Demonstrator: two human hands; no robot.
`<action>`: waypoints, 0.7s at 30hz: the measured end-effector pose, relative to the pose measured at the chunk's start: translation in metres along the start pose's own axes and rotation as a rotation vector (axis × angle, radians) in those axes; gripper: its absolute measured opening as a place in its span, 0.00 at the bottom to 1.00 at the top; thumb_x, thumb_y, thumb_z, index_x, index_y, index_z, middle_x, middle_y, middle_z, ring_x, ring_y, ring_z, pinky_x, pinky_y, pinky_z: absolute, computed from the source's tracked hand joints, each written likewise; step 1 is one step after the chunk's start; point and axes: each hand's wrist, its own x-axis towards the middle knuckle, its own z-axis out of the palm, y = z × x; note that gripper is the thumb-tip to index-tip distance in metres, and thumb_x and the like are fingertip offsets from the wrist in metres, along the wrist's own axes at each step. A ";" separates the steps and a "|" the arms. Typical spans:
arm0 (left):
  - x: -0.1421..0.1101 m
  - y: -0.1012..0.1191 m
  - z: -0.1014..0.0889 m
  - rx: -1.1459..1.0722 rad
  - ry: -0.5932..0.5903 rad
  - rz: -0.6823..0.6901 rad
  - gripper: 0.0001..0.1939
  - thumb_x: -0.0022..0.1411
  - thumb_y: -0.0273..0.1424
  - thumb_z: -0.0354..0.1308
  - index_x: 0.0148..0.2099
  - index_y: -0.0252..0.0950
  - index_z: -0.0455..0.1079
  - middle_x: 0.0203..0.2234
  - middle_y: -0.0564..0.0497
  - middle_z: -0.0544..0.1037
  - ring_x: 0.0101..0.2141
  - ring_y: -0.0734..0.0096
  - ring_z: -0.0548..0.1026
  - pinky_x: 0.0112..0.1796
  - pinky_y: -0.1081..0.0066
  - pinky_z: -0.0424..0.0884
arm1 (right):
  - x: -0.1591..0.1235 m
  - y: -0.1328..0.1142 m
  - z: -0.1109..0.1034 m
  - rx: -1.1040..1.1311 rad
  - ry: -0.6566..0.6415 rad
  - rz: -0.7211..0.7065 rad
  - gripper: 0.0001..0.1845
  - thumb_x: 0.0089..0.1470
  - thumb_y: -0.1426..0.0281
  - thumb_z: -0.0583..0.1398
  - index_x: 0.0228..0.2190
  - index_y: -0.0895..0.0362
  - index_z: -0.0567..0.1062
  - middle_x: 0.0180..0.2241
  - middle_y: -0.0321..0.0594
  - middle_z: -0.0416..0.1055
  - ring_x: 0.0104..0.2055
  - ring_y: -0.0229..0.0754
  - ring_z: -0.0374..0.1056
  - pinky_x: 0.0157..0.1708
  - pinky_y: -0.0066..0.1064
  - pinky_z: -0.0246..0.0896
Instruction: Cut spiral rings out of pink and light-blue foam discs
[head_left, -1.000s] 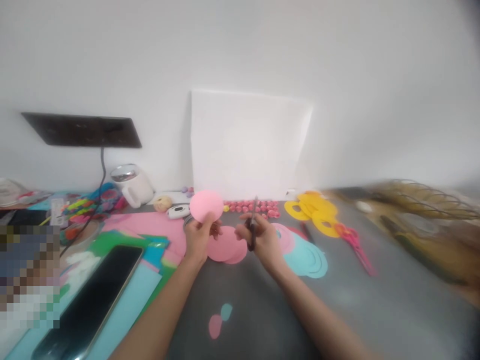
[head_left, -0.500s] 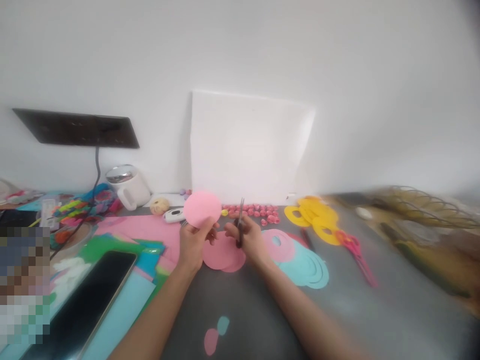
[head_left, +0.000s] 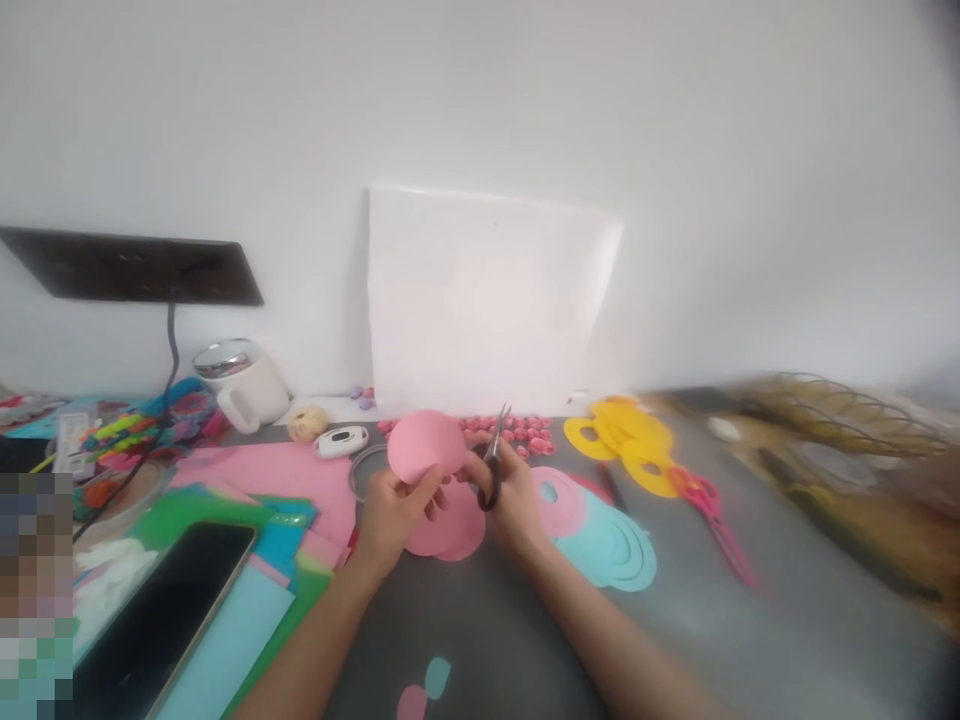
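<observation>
A round pink paper disc point(head_left: 426, 444) is pinched along its lower edge by my left hand point(head_left: 397, 510), its face towards me. My right hand point(head_left: 514, 495) grips a small pair of dark-handled scissors point(head_left: 491, 470), blades pointing up, close to the disc's right edge. Some of the right fingers reach towards the paper; whether they touch it I cannot tell. Beneath both hands lie more pink paper discs point(head_left: 457, 535), overlapping on the dark table. Right of them are pink and light-blue paper rings point(head_left: 615, 550) in a fanned pile.
Yellow paper rings point(head_left: 626, 435) and pink scissors point(head_left: 716, 525) lie to the right. Small rolled pink pieces point(head_left: 525, 432) line the back. On the left are a phone point(head_left: 169, 610), coloured sheets point(head_left: 247, 655) and a white mug point(head_left: 251, 385). Two small paper scraps point(head_left: 437, 678) lie in front.
The pink disc has moved right and slightly down, closer to the scissors. The scissors have tilted more to the right. The whole view has shifted slightly.
</observation>
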 end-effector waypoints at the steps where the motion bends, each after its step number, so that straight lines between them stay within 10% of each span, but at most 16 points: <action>1: 0.000 0.000 -0.001 0.003 0.016 -0.005 0.14 0.54 0.38 0.59 0.26 0.32 0.75 0.15 0.51 0.74 0.16 0.76 0.67 0.21 0.75 0.64 | -0.001 0.001 0.000 0.006 -0.005 -0.018 0.16 0.46 0.63 0.63 0.36 0.57 0.69 0.20 0.32 0.66 0.22 0.34 0.59 0.23 0.26 0.53; 21: 0.003 -0.005 0.000 0.098 0.017 0.031 0.18 0.53 0.42 0.61 0.21 0.32 0.73 0.15 0.49 0.74 0.16 0.75 0.68 0.21 0.73 0.64 | -0.003 0.002 -0.003 -0.016 0.001 0.005 0.18 0.40 0.66 0.68 0.33 0.56 0.69 0.23 0.31 0.65 0.22 0.32 0.57 0.20 0.23 0.51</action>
